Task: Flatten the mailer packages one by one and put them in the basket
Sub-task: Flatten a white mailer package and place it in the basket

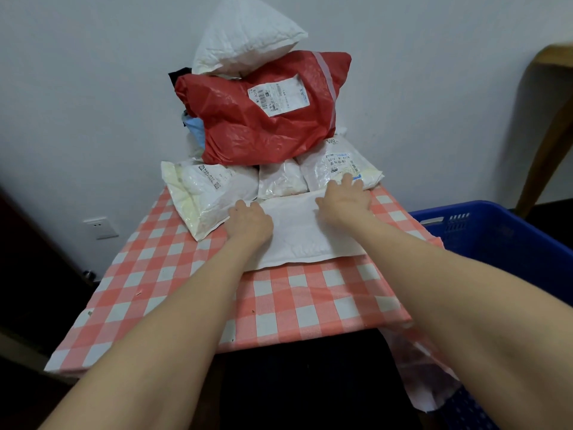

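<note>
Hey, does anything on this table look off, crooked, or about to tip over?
Yes. The pile at the back looks unsteady: a puffy white mailer sits tilted on the red mailer, which itself rests slanted on smaller white mailers. The checked tablecloth also hangs crooked off the front right corner, beside the blue basket.

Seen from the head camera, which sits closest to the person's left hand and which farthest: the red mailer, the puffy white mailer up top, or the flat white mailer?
From the left hand:
1. Flat white mailer: directly under the hand, on the table.
2. Red mailer: behind it, higher up.
3. Puffy white mailer: highest, resting on the red one.
</note>
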Demonstrator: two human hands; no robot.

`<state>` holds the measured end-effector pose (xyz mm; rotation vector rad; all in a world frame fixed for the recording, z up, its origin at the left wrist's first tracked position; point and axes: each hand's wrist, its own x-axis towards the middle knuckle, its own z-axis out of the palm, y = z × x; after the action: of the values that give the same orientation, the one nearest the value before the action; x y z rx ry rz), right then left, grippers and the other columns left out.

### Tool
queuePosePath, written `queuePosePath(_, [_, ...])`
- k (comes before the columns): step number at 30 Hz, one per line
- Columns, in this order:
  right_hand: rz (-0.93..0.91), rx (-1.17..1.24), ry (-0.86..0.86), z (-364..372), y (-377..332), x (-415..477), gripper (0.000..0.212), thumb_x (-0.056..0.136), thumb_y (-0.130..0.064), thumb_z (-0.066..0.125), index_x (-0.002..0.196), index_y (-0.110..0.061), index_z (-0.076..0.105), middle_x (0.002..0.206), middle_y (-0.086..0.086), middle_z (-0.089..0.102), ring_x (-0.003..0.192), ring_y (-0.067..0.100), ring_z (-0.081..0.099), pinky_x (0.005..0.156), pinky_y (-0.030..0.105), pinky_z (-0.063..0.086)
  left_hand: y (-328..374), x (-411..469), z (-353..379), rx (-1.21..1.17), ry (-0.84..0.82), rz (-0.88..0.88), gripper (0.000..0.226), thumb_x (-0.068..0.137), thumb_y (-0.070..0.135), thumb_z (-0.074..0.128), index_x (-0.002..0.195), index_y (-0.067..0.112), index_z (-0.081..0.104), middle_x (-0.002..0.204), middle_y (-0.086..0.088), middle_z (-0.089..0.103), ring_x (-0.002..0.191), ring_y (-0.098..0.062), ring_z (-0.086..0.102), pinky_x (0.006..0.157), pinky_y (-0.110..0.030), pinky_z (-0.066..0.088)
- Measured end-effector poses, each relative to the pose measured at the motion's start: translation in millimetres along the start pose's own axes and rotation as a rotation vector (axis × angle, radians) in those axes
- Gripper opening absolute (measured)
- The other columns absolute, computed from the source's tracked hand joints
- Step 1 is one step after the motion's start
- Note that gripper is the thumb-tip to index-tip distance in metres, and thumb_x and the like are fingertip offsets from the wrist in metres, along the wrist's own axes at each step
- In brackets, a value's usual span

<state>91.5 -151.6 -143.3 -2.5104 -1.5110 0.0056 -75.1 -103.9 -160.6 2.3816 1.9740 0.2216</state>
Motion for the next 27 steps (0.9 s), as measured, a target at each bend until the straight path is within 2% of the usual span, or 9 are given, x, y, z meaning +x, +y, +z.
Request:
queuePosePath(2, [-0.107,0.006,0.035,1,-6,1,0.050,0.097,-0.045,0.041,0.140,-0.018,0.040,0.147,0.008,0.029,0.132,0.031,0.029,0.101,0.044,0.034,2,-1,4,0.007,-0.018,-0.002,0.043,0.097,0.028,0.035,0.135,0.009,0.040,0.139,-0.014,0.034,0.127,-0.034,0.032,0.101,-0.042,0.034])
queuePosePath(4, [-0.173,-0.001,-0.051,10,-9,-2,0.051,0.097,-0.047,0.038,0.141,-0.020,0.040,0.148,0.009,0.029,0.132,0.032,0.030,0.103,0.045,0.033,1,-3,9,0.024,-0.052,-0.010,0.043,0.096,0.029,0.035,0.135,0.010,0.040,0.140,-0.014,0.033,0.128,-0.033,0.030,0.101,-0.043,0.034])
queuePosePath(6, [-0.180,-0.037,-0.139,20,-9,-6,0.051,0.098,-0.048,0.034,0.138,-0.020,0.044,0.145,0.010,0.032,0.131,0.033,0.031,0.104,0.045,0.032,0,-4,10,0.038,-0.062,-0.021,0.044,0.097,0.029,0.034,0.136,0.010,0.040,0.140,-0.013,0.033,0.129,-0.032,0.029,0.102,-0.042,0.033])
queuePosePath(8, [-0.188,-0.042,-0.147,23,-10,-8,0.051,0.098,-0.047,0.029,0.138,-0.020,0.046,0.144,0.011,0.035,0.132,0.032,0.031,0.105,0.045,0.030,-2,-1,9,0.033,-0.024,0.009,0.044,0.097,0.027,0.034,0.138,0.010,0.038,0.143,-0.013,0.032,0.131,-0.031,0.028,0.104,-0.042,0.032])
queuePosePath(9, [-0.207,-0.030,-0.138,21,-11,-7,0.051,0.098,-0.046,0.027,0.139,-0.021,0.045,0.147,0.010,0.032,0.136,0.033,0.026,0.108,0.046,0.027,-1,1,8,0.009,0.008,0.055,0.046,0.097,0.025,0.034,0.140,0.011,0.036,0.146,-0.012,0.030,0.134,-0.031,0.027,0.106,-0.042,0.030])
queuePosePath(11, [-0.265,-0.009,-0.153,16,-14,-4,0.053,0.099,-0.044,0.025,0.148,-0.024,0.032,0.158,0.008,0.017,0.146,0.032,0.006,0.116,0.050,0.014,3,7,9,-0.060,0.041,0.188,0.050,0.097,0.023,0.034,0.146,0.016,0.030,0.154,-0.010,0.024,0.140,-0.028,0.020,0.113,-0.041,0.024])
queuePosePath(14, [-0.329,-0.049,-0.265,17,-18,-3,0.056,0.100,-0.045,0.020,0.154,-0.029,0.016,0.162,0.004,-0.002,0.147,0.031,-0.012,0.117,0.054,-0.003,10,11,13,-0.057,-0.039,0.290,0.052,0.100,0.029,0.026,0.151,0.027,0.017,0.159,-0.004,0.011,0.146,-0.026,0.006,0.118,-0.045,0.012])
queuePosePath(18, [-0.323,-0.062,-0.365,31,-18,-5,0.056,0.100,-0.047,0.014,0.154,-0.033,0.009,0.162,0.003,-0.005,0.147,0.032,-0.013,0.117,0.054,-0.006,5,7,28,0.026,-0.152,0.256,0.051,0.102,0.041,0.015,0.152,0.036,0.009,0.161,0.001,0.002,0.148,-0.025,-0.003,0.118,-0.050,0.000])
queuePosePath(27, [-0.305,-0.070,-0.361,38,-17,-5,0.057,0.100,-0.050,0.012,0.154,-0.034,0.005,0.162,0.002,-0.004,0.148,0.031,-0.012,0.117,0.054,-0.007,4,4,34,0.039,-0.174,0.225,0.052,0.101,0.045,0.011,0.152,0.037,0.005,0.161,0.002,-0.001,0.148,-0.025,-0.004,0.118,-0.048,-0.003])
